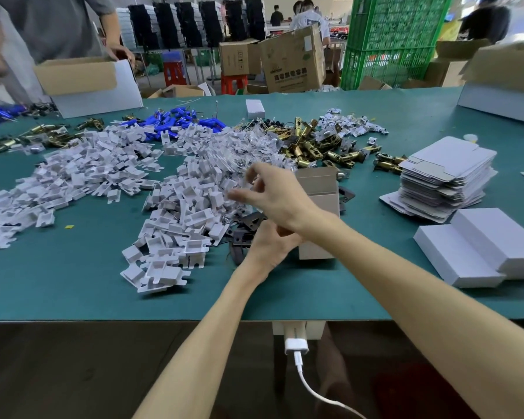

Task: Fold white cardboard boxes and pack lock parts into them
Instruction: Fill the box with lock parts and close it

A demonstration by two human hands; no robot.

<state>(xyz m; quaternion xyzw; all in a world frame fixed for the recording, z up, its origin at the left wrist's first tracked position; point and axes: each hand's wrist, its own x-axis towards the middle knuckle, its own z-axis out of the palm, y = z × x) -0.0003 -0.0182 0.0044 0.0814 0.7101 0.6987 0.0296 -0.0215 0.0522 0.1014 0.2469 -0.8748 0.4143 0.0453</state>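
A small open cardboard box (319, 189), white outside and brown inside, stands on the green table (73, 291) in front of me. My left hand (268, 246) grips its left side; the fingertips are hidden under my right wrist. My right hand (271, 192) reaches across to the left, with blurred fingers and thumb spread over a heap of white plastic inserts (188, 207) and small clear bags. Dark metal plates (242, 234) lie beside my left hand. Brass latch bolts (315, 146) are piled behind the box.
Flat white box blanks (445, 173) are stacked at the right, with two closed white boxes (481, 246) nearer me. Blue parts (176, 122) lie at the back. Another person (52, 25) handles a bigger carton (82, 80) at the far left. A white charger cable (297, 349) hangs below the table edge.
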